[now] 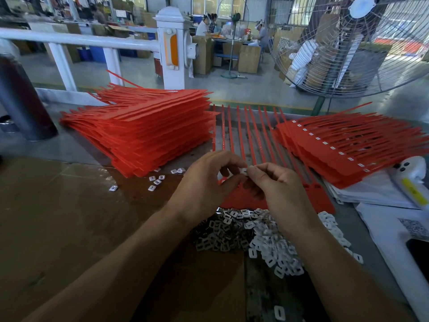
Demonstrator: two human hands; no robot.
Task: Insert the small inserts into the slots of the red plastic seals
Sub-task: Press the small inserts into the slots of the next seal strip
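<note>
Item: one small insert [244, 171], white, pinched between my left hand [204, 182] and right hand [277, 184], both grips clamped on it, just above the head end of the red seal strip [321, 197] on the tabletop [69, 205]

Risk: insert may slip from fingertips or enter its slot skewed, as my fingers hide the slot

Stock: insert pile [260, 235] directly nearer me than the strip; stacked seals [144, 129] left of it
</note>
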